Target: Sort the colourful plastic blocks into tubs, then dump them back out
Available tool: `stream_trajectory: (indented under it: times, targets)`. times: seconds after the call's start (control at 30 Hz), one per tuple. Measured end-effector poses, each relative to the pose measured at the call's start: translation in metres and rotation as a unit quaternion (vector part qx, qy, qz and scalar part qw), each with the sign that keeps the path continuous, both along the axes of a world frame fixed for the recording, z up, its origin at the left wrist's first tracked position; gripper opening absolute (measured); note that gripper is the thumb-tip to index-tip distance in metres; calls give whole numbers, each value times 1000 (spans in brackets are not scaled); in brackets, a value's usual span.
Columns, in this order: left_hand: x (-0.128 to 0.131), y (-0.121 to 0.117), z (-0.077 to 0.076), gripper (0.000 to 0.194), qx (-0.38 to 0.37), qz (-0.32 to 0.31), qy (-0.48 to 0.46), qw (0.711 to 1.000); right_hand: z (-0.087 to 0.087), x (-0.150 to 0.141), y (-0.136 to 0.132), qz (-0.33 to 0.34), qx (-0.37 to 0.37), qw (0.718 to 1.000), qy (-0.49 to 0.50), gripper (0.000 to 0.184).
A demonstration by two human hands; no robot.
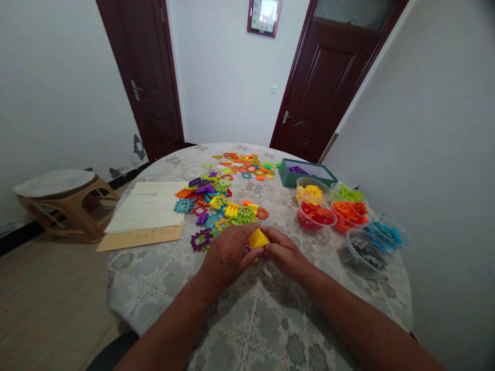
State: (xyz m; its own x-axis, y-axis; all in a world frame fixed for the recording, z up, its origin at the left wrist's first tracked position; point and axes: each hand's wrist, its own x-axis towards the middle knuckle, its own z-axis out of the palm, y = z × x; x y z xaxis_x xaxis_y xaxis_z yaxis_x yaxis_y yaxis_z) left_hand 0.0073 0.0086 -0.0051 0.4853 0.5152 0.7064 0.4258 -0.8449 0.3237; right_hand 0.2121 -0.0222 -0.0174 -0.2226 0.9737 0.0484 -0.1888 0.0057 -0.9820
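At the table (162, 293), left hand (230, 251) and right hand (285, 252) grasp a yellow block (258, 238), fingers closed round it; pieces (204, 189) beyond.

Yellow piece (258, 239), 6 o'clock: partly hidden by left hand (230, 248), right hand (285, 252). Wall frame (264, 18), 12 o'clock: top cut off. Pale sheet (147, 212), 9 o'clock: writing (148, 194) unreadable.

Bare lane of tablecloth (281, 208) between piece pile (221, 200) and tubs (350, 212)
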Motion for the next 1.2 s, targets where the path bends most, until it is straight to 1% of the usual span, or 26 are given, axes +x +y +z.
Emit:
stream_trajectory:
  times: [0.07, 0.13, 0.23, 0.3, 0.37, 0.43, 0.5, 0.53, 0.57, 0.6, 0.63, 0.67, 0.7, 0.73, 0.77, 0.83, 0.87, 0.93, 1.0, 1.07, 1.13, 1.17, 1.2]
  targets:
    - [3, -1, -3, 47, -6, -3, 11, 1000, 1, -5, -3, 41, -24, 997, 65, 39]
    - [5, -1, -6, 46, -12, 6, 26, 1000, 1, -10, -5, 61, -39, 993, 92, 42]
    - [7, 1, -9, 44, -11, -6, 40, 999, -4, -13, -4, 53, -31, 997, 36, 40]
    - [8, 1, -8, 44, -11, -26, 38, 999, -8, -13, -2, 28, -30, 999, 9, 39]
    - [8, 1, -5, 44, -12, -36, 37, 999, -7, -9, 1, -7, -31, 999, -7, 35]
    - [6, 0, -1, 43, -9, -22, 39, 999, 2, 0, 3, -29, -19, 997, -64, 27]
    - [1, 2, 3, 39, 6, 22, 34, 999, 18, 16, 6, -45, 20, 983, -178, 20]
    - [-3, 4, 4, 37, 15, 51, 30, 998, 28, 27, 9, -57, 52, 965, -252, 19]
    - [-8, 7, 4, 37, 22, 83, 27, 996, 39, 39, 12, -75, 91, 936, -331, 19]
    - [-13, 10, 4, 36, 25, 113, 28, 993, 50, 53, 18, -102, 133, 897, -408, 22]
    - [-19, 15, 3, 36, 22, 140, 36, 989, 60, 67, 25, -132, 171, 851, -478, 25]
    - [-25, 19, 2, 36, 13, 165, 49, 985, 70, 82, 35, -162, 198, 805, -536, 28]
    - [-31, 24, 1, 36, 0, 187, 67, 980, 78, 97, 47, -187, 209, 763, -582, 32]
    - [-37, 29, 0, 36, -15, 206, 86, 975, 85, 112, 60, -213, 204, 729, -618, 33]
    - [-43, 33, -1, 36, -29, 221, 104, 969, 91, 125, 73, -236, 187, 701, -647, 35]
    - [-55, 40, -1, 36, -52, 244, 133, 959, 98, 148, 100, -279, 127, 652, -694, 39]
    - [-60, 43, 0, 36, -62, 252, 144, 955, 100, 157, 112, -300, 92, 632, -708, 40]
    - [-69, 46, 1, 36, -82, 259, 162, 949, 101, 171, 129, -324, 42, 611, -721, 42]
    - [-75, 47, 3, 38, -107, 260, 182, 942, 99, 179, 138, -328, 22, 610, -721, 43]
    - [-79, 47, 4, 39, -132, 257, 196, 937, 99, 179, 141, -331, 21, 613, -718, 46]
    - [-79, 47, 3, 38, -148, 248, 199, 936, 100, 167, 139, -338, 33, 609, -716, 46]
    - [-79, 46, 3, 38, -153, 242, 200, 937, 101, 156, 134, -344, 56, 616, -706, 44]
    - [-78, 46, 3, 37, -156, 237, 202, 938, 102, 140, 127, -348, 93, 635, -684, 40]
